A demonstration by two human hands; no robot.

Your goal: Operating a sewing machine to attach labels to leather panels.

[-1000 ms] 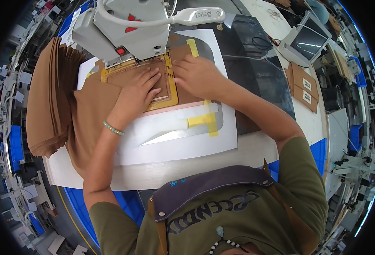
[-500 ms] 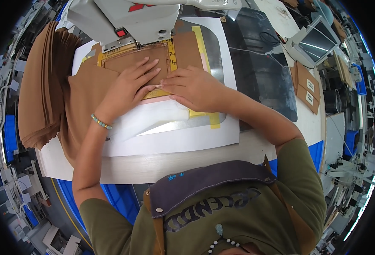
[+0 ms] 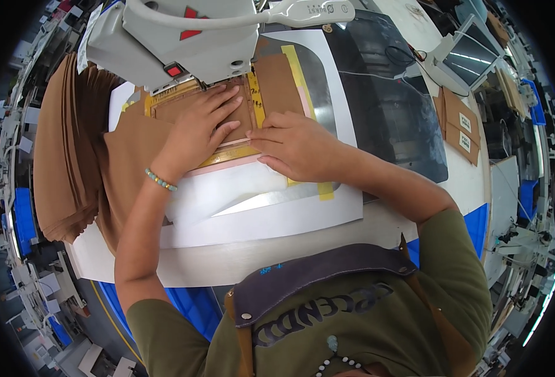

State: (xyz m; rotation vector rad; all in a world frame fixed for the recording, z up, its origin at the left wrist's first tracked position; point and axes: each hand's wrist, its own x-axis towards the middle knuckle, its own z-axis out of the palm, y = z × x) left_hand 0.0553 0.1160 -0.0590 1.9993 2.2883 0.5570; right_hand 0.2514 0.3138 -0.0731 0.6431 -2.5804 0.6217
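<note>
Brown fabric (image 3: pixel 247 120) lies under a clear template with a yellow-taped frame (image 3: pixel 256 103), below the head of a white sewing machine (image 3: pixel 183 38). My left hand (image 3: pixel 195 135) rests flat on the fabric inside the frame, fingers spread and tips close to the machine's foot. At the frame's lower right corner is my right hand (image 3: pixel 299 146), its fingertips pressing down on the edge and its thumb apart. Nothing shows in either hand. Part of the frame and fabric is hidden by my left hand.
A thick stack of brown fabric pieces (image 3: pixel 67 151) hangs at the left. White sheeting (image 3: pixel 277 226) and a metal plate (image 3: pixel 271 198) lie beneath the work. On the right are a dark panel (image 3: pixel 384 107), a screen (image 3: pixel 469 56) and labelled brown pieces (image 3: pixel 462 129).
My left thumb has drawn up and away from the frame's lower edge and my right fingertips. The whole view has shifted slightly; the right hand stays at the corner.
</note>
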